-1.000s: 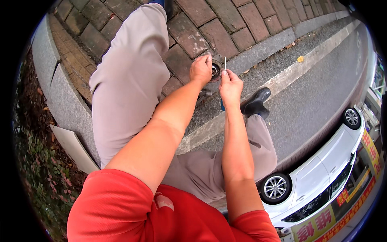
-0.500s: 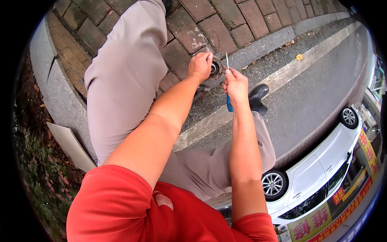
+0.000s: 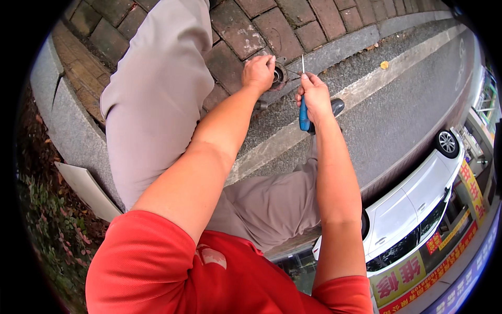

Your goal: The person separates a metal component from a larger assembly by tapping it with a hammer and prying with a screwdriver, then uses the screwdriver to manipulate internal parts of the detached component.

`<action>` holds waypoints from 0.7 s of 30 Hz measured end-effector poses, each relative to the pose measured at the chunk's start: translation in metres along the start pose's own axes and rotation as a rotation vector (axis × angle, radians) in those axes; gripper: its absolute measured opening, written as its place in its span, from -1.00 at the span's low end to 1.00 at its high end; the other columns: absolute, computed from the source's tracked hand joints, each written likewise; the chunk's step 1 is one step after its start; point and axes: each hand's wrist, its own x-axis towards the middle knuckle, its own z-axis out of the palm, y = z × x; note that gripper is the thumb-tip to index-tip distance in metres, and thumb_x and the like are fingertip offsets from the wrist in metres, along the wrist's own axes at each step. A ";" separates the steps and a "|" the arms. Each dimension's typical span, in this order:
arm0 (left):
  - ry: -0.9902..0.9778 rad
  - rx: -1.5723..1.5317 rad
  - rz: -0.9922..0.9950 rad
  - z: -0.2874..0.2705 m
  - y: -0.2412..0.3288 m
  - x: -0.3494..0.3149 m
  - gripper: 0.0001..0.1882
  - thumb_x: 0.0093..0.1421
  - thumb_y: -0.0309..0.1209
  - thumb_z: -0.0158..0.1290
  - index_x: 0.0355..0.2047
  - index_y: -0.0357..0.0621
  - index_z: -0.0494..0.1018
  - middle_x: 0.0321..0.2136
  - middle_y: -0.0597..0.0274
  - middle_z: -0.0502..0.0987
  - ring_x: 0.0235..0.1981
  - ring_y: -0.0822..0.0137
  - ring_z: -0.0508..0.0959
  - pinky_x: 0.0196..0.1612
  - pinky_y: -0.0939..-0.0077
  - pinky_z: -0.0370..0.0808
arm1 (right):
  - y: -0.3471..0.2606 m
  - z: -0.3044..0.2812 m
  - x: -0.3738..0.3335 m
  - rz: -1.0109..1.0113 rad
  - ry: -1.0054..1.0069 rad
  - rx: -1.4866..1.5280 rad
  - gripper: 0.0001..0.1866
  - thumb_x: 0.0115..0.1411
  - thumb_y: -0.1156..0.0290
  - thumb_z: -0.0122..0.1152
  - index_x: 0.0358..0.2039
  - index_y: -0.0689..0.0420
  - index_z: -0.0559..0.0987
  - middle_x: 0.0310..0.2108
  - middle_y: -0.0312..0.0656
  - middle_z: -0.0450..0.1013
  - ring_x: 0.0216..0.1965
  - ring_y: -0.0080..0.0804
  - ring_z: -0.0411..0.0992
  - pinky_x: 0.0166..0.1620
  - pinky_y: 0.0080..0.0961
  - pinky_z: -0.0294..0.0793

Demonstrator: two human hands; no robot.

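Observation:
My left hand point(image 3: 258, 73) is closed on the near-left edge of a round, dark, greasy metal part point(image 3: 281, 78) with a ring-shaped opening. The part sits at the kerb edge, and my hand hides some of it. To its right, my right hand point(image 3: 315, 95) grips a screwdriver point(image 3: 304, 116) with a blue handle. Its thin bright shaft points up and away, apart from the metal part. A thin dark strand runs from the part toward my right fingertips; whether they pinch it I cannot tell.
Brick paving point(image 3: 282, 31) and a grey stone kerb point(image 3: 345, 52) lie beyond my hands. Asphalt road point(image 3: 402, 110) stretches to the right, where a white car point(image 3: 408, 209) stands. At left, a pale board point(image 3: 86, 191) leans by the planting bed. My legs flank the work spot.
My right hand has moved a little right, away from the metal part, and more of the blue handle shows. The left hand keeps its hold. The view has shifted slightly.

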 end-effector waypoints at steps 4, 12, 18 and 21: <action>-0.018 0.019 -0.032 -0.002 0.004 -0.002 -0.69 0.32 -0.08 0.00 -0.18 0.06 0.62 -0.09 0.17 0.61 -0.07 0.01 0.57 0.03 0.16 0.48 | -0.004 0.003 0.002 0.072 -0.008 -0.042 -0.71 0.39 0.25 0.09 -0.16 0.25 0.56 -0.65 -0.30 0.33 -0.64 -0.52 0.31 -0.56 -0.49 0.31; -0.047 0.068 -0.014 -0.007 0.009 0.001 -0.70 0.33 -0.10 -0.02 -0.19 0.05 0.61 -0.16 0.15 0.62 -0.11 0.00 0.58 -0.02 0.14 0.51 | 0.012 0.005 0.023 -0.381 0.105 -0.611 -0.66 0.31 0.27 0.18 -0.33 0.36 0.64 -0.52 0.07 0.54 -0.48 -0.27 0.49 -0.29 -0.29 0.44; -0.039 0.083 0.046 -0.013 0.013 0.000 -0.71 0.32 -0.15 0.01 -0.26 -0.04 0.61 -0.26 0.05 0.62 -0.21 -0.07 0.59 -0.10 0.11 0.53 | 0.007 0.005 0.017 -0.257 0.037 -0.389 -0.67 0.34 0.29 0.16 -0.39 0.35 0.59 -0.65 -0.15 0.41 -0.59 -0.40 0.38 -0.46 -0.38 0.34; -0.137 0.108 0.108 -0.019 0.011 0.007 -0.67 0.33 -0.11 0.00 -0.24 -0.06 0.62 -0.24 0.01 0.62 -0.19 -0.10 0.59 -0.09 0.09 0.52 | -0.014 0.016 -0.006 -0.014 -0.005 -0.188 -0.74 0.40 0.30 0.07 -0.23 0.26 0.56 -0.68 -0.40 0.23 -0.70 -0.60 0.21 -0.64 -0.60 0.15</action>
